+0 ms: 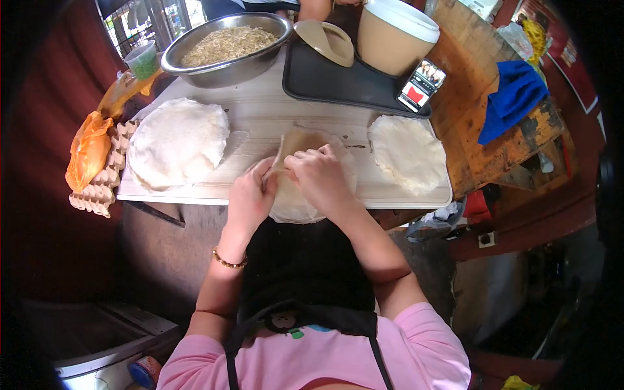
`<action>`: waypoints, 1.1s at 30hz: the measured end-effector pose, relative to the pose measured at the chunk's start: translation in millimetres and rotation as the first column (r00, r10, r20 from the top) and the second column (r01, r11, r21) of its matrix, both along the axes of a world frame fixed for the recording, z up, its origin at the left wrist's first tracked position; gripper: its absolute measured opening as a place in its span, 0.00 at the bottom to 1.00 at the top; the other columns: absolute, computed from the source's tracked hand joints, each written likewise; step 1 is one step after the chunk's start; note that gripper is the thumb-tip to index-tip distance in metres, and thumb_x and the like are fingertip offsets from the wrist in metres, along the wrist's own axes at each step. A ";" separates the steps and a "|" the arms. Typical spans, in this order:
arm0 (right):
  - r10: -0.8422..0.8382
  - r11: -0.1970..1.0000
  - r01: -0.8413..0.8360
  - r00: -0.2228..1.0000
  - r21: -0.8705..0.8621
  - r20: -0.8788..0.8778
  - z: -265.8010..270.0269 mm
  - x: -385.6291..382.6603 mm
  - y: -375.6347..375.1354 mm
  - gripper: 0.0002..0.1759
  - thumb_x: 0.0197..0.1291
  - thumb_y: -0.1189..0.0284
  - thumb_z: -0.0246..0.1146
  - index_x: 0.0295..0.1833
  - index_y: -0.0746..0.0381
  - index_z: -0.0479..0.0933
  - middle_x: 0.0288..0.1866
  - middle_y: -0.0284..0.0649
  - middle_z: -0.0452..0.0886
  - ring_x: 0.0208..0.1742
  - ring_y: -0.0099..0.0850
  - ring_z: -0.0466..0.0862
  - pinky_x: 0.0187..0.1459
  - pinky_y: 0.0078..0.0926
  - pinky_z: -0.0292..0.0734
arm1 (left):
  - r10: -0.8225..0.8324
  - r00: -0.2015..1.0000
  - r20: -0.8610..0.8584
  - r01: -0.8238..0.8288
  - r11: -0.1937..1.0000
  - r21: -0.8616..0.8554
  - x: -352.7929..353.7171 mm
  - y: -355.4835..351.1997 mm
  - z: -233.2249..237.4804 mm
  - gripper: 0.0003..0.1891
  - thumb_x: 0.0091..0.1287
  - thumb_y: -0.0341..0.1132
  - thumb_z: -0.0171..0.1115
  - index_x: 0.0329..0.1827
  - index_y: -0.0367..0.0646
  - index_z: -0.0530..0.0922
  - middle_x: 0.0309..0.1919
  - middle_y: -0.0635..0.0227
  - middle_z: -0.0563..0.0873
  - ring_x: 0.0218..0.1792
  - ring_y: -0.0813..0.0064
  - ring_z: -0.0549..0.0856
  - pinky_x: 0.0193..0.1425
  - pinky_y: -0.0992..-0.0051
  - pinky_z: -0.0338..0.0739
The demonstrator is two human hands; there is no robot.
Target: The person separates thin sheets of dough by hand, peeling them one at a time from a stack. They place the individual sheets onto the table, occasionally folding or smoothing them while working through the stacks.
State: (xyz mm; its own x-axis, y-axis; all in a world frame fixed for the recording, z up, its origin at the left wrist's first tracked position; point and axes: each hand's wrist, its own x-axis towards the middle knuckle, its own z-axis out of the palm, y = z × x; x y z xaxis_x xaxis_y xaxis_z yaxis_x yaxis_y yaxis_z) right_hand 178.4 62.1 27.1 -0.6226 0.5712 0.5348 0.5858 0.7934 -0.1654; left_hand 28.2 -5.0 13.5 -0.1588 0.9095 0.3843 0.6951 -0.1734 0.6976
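Observation:
A thin, round, pale wrapper [304, 140] lies at the table's front edge, partly lifted and folded between my hands. My left hand [250, 193] pinches its raised edge from the left. My right hand [320, 177] closes on it from the right, fingers bent and touching the sheet. Below my wrists, the wrapper's lower part [296, 205] hangs over the edge. To the left sits a large stack of round white wrappers [177, 144]; a smaller stack of wrappers [408, 153] rests at the right. My fingertips are partly hidden by the folded sheet.
A steel bowl [224, 77] of shredded filling stands at the back left, near a plastic cup [143, 62]. Egg trays [97, 195] carry an orange bag [89, 153]. A black tray [325, 91] bears a tan bucket [393, 45], a lid [325, 42] and a phone [421, 84]. Another person's arm [315, 9] shows behind.

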 end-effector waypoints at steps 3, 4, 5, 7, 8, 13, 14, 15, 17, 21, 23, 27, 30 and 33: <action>0.042 0.999 -0.042 0.999 -0.035 0.012 -0.4 -2.8 -1.3 0.06 0.58 0.70 0.63 0.31 0.58 0.75 0.29 0.38 0.81 0.37 0.37 0.83 0.45 0.37 0.71 | 0.066 0.998 0.021 -0.066 0.998 -0.006 -3.7 8.3 -0.4 0.16 0.65 0.31 0.60 0.55 0.38 0.78 0.20 0.51 0.79 0.20 0.57 0.79 0.29 0.65 0.73; 0.046 0.998 -0.046 0.999 -0.042 -0.005 -0.3 -2.2 -1.4 0.06 0.58 0.70 0.63 0.31 0.58 0.75 0.28 0.38 0.81 0.37 0.37 0.83 0.44 0.36 0.72 | 0.057 0.997 0.054 -0.057 0.998 -0.004 -8.5 12.0 -7.2 0.15 0.66 0.31 0.60 0.54 0.35 0.78 0.20 0.51 0.79 0.19 0.59 0.79 0.28 0.66 0.73; 0.045 0.998 -0.045 0.999 -0.041 -0.004 0.3 -0.6 0.5 0.06 0.58 0.70 0.63 0.31 0.58 0.75 0.28 0.38 0.81 0.37 0.37 0.83 0.44 0.36 0.72 | 0.048 0.995 0.088 -0.048 0.999 -0.001 -11.9 14.4 -11.3 0.15 0.66 0.31 0.60 0.53 0.32 0.77 0.20 0.50 0.79 0.19 0.61 0.78 0.28 0.67 0.72; -0.006 0.997 -0.001 0.995 -0.074 -0.098 2.2 5.7 8.3 0.07 0.59 0.70 0.62 0.30 0.60 0.75 0.30 0.40 0.81 0.38 0.39 0.83 0.43 0.37 0.72 | 0.038 0.992 0.118 -0.035 0.999 -0.026 -13.9 16.2 -11.8 0.15 0.66 0.30 0.60 0.53 0.31 0.77 0.20 0.50 0.78 0.18 0.62 0.78 0.27 0.68 0.72; -0.008 0.997 0.001 0.995 -0.075 -0.098 2.3 8.5 11.2 0.07 0.59 0.70 0.62 0.30 0.60 0.75 0.30 0.40 0.81 0.38 0.39 0.83 0.43 0.37 0.72 | 0.032 0.988 0.148 -0.024 0.998 -0.054 -14.1 16.5 -12.3 0.15 0.65 0.28 0.60 0.53 0.30 0.77 0.19 0.50 0.78 0.18 0.64 0.77 0.27 0.69 0.71; -0.106 0.984 0.074 0.973 -0.159 -0.203 -3.5 16.7 19.6 0.07 0.59 0.68 0.62 0.32 0.60 0.75 0.32 0.43 0.82 0.40 0.41 0.83 0.44 0.39 0.73 | 0.062 0.989 0.132 -0.065 0.998 0.020 -17.1 22.3 -27.3 0.15 0.65 0.26 0.58 0.54 0.31 0.77 0.19 0.49 0.78 0.17 0.64 0.77 0.26 0.68 0.71; -0.105 0.985 0.073 0.974 -0.159 -0.203 -3.8 16.5 18.2 0.07 0.59 0.68 0.62 0.32 0.60 0.75 0.32 0.43 0.82 0.40 0.41 0.83 0.44 0.39 0.73 | 0.061 0.984 0.166 -0.071 0.996 0.058 -17.7 23.7 -31.1 0.15 0.65 0.26 0.57 0.54 0.32 0.77 0.18 0.50 0.77 0.17 0.64 0.77 0.26 0.69 0.71; -0.137 0.980 0.112 0.980 -0.167 -0.146 -3.0 16.0 14.3 0.07 0.59 0.69 0.62 0.33 0.60 0.76 0.32 0.42 0.82 0.41 0.40 0.83 0.44 0.39 0.74 | 0.061 0.984 0.166 -0.072 0.996 0.057 -15.5 21.5 -25.5 0.15 0.65 0.26 0.57 0.54 0.32 0.77 0.18 0.50 0.77 0.17 0.64 0.77 0.26 0.69 0.71; -0.168 0.973 0.151 0.982 -0.174 -0.089 -0.1 14.5 7.8 0.06 0.58 0.69 0.63 0.34 0.60 0.76 0.33 0.42 0.83 0.41 0.40 0.83 0.45 0.39 0.74 | 0.064 0.990 0.128 -0.062 0.998 -0.017 -7.9 13.3 -7.5 0.14 0.65 0.26 0.57 0.53 0.36 0.79 0.19 0.51 0.77 0.17 0.64 0.78 0.26 0.68 0.71; -0.090 0.995 0.087 0.994 -0.040 -0.060 3.6 6.2 1.7 0.08 0.57 0.69 0.65 0.39 0.60 0.77 0.36 0.41 0.83 0.42 0.41 0.83 0.47 0.40 0.72 | 0.020 0.992 0.129 -0.019 1.000 -0.009 -1.0 5.8 -1.6 0.14 0.64 0.26 0.56 0.52 0.39 0.81 0.19 0.50 0.78 0.17 0.61 0.77 0.26 0.67 0.72; -0.076 0.996 0.079 0.996 0.048 -0.048 4.0 -2.2 1.5 0.08 0.56 0.69 0.65 0.40 0.59 0.77 0.36 0.40 0.83 0.41 0.40 0.83 0.47 0.40 0.72 | 0.013 0.995 0.096 -0.009 0.999 -0.034 4.3 2.1 5.8 0.14 0.64 0.26 0.56 0.53 0.39 0.80 0.20 0.48 0.78 0.18 0.55 0.78 0.27 0.65 0.73; -0.021 0.995 0.025 0.999 0.098 -0.036 3.1 -10.4 3.5 0.06 0.56 0.72 0.61 0.39 0.60 0.75 0.33 0.39 0.81 0.40 0.36 0.84 0.45 0.34 0.74 | 0.016 0.999 0.042 -0.017 1.000 0.016 5.0 2.5 4.2 0.14 0.64 0.27 0.57 0.53 0.39 0.80 0.21 0.47 0.78 0.20 0.51 0.79 0.28 0.63 0.73; 0.061 0.992 -0.056 0.997 0.113 -0.046 -1.2 -11.5 7.2 0.05 0.55 0.74 0.58 0.38 0.61 0.74 0.31 0.39 0.81 0.38 0.35 0.85 0.41 0.33 0.77 | 0.027 0.998 0.052 -0.026 0.999 -0.023 3.6 2.2 6.1 0.15 0.63 0.27 0.58 0.53 0.39 0.80 0.21 0.47 0.78 0.22 0.50 0.80 0.29 0.61 0.73; 0.107 0.987 -0.100 0.993 0.124 -0.052 -4.5 -11.7 8.0 0.05 0.56 0.75 0.57 0.38 0.61 0.73 0.29 0.39 0.80 0.34 0.35 0.85 0.37 0.32 0.79 | 0.018 0.998 0.053 -0.016 0.999 -0.032 3.8 1.1 6.7 0.16 0.63 0.26 0.58 0.54 0.38 0.79 0.21 0.47 0.79 0.22 0.49 0.80 0.29 0.60 0.74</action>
